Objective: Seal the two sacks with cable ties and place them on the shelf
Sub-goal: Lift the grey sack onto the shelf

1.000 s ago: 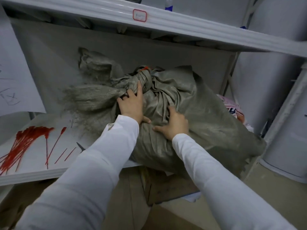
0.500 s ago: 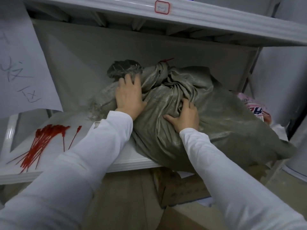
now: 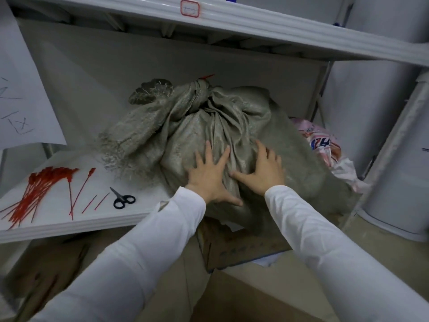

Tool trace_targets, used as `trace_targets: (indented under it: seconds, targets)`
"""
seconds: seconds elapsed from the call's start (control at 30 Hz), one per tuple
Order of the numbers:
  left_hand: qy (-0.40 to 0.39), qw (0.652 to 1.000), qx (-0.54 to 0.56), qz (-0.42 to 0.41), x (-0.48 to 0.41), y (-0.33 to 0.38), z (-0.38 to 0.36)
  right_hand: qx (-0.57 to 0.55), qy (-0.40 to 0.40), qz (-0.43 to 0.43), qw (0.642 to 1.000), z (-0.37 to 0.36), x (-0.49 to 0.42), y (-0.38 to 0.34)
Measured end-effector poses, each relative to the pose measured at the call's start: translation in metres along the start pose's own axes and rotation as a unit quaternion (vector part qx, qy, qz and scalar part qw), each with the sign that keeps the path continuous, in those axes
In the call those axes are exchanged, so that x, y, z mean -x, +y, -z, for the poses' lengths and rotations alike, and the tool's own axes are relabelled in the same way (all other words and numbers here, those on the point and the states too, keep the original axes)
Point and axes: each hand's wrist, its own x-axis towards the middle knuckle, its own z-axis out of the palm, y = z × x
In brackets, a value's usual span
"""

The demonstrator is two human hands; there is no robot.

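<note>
Fingers (image 3: 206, 151) spread | both hands flat on sack (image 3: 243, 117) | shelf (image 3: 76, 225)

White metal shelving (image 3: 278, 24) is backed by a grey panel (image 3: 116, 73); cardboard boxes (image 3: 243, 248) are set beneath, on beige floor (image 3: 383, 252).

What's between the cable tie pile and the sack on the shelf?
Head view: between the cable tie pile and the sack lie black scissors and a few loose ties.
</note>
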Motion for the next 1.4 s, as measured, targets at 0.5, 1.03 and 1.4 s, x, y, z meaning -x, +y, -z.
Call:
trace_targets:
  seconds: [0.5,1.03,1.4]
  targets:
    - [0.064,0.986,0.138,0.074,-0.04,0.021,-0.013,0.3,-0.103,0.039,0.948,-0.016,0.034,0.062]
    - [0.152,0.974,0.166,0.027,-0.084,-0.003,-0.013,0.322,-0.073,0.066,0.942,-0.003,-0.035,0.033]
    - [0.123,0.989,-0.047,-0.074,-0.078,-0.002,-0.02,0.079,0.08,0.103,0.988,-0.031,-0.075,0.033]
